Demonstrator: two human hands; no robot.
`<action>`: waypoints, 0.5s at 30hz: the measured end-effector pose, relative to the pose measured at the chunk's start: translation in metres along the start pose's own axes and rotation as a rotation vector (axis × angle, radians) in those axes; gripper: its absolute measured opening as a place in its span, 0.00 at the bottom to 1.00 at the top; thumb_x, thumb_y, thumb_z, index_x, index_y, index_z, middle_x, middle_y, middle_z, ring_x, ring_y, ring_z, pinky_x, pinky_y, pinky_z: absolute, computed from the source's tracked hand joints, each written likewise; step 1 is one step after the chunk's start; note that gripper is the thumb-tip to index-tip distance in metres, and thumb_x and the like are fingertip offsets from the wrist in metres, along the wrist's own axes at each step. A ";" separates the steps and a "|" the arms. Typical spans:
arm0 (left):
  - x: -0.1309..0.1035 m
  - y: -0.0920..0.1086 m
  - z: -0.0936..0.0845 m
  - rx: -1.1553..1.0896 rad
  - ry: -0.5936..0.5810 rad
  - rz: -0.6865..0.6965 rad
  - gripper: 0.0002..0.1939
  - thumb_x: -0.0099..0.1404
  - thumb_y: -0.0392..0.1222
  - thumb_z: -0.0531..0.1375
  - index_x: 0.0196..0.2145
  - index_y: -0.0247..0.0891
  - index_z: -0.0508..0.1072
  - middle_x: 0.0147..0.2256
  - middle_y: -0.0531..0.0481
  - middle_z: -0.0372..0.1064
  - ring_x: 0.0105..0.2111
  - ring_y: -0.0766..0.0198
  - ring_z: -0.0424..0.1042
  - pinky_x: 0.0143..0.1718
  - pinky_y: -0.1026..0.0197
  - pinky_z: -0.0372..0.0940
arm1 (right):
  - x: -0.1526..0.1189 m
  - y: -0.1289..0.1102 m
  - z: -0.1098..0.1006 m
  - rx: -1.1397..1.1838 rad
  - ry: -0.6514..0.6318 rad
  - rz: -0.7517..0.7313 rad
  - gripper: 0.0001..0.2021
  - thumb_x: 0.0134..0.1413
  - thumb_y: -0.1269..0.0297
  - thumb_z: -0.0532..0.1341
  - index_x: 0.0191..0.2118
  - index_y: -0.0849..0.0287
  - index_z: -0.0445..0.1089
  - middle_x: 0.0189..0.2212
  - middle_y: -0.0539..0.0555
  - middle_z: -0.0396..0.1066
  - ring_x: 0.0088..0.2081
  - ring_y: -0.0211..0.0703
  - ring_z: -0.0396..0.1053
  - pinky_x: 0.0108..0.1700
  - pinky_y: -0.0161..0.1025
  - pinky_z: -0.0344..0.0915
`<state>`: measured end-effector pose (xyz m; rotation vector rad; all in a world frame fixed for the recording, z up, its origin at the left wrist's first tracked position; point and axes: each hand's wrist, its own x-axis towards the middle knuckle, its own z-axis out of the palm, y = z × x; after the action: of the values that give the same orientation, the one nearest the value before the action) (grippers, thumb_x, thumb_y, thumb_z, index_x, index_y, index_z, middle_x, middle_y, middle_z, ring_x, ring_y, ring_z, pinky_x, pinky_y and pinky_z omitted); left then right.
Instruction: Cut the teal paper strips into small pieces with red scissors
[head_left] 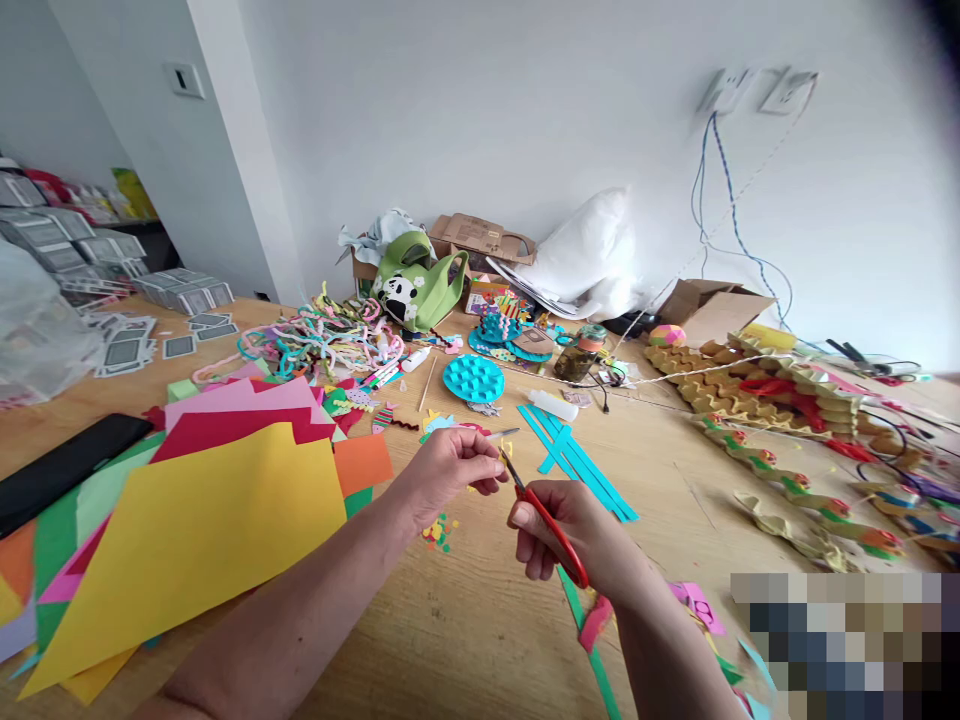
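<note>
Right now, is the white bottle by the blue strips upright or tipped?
Tipped: the white bottle lies on its side, its long body stretched along the table near the blue strips.

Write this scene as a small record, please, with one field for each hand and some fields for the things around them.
Left hand: pinches a small yellow piece
Right hand: holds red-handled scissors, blades near the yellow piece
Person's left: yellow sheet on coloured papers
Beyond the hands: blue bumpy oval, blue strips
Near left wrist: small coloured bits
Against wall: not recorded
</note>
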<state>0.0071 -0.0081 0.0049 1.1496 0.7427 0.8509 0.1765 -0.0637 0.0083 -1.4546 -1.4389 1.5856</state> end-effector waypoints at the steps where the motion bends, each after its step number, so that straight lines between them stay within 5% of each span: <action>1: 0.000 0.000 0.000 -0.002 0.000 0.001 0.08 0.50 0.39 0.63 0.25 0.31 0.71 0.25 0.48 0.71 0.23 0.69 0.67 0.30 0.63 0.63 | 0.000 0.000 0.000 -0.001 0.000 -0.001 0.25 0.40 0.42 0.65 0.25 0.62 0.63 0.17 0.51 0.70 0.16 0.36 0.69 0.18 0.30 0.64; 15: 0.000 0.000 0.000 0.007 0.010 0.004 0.08 0.49 0.39 0.64 0.25 0.31 0.71 0.24 0.48 0.71 0.23 0.69 0.67 0.29 0.63 0.63 | 0.000 0.000 -0.002 -0.019 -0.046 -0.066 0.27 0.43 0.38 0.61 0.29 0.63 0.64 0.22 0.54 0.72 0.21 0.38 0.72 0.23 0.32 0.68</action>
<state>0.0076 -0.0081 0.0052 1.1546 0.7527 0.8590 0.1781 -0.0629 0.0080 -1.3756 -1.5163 1.5779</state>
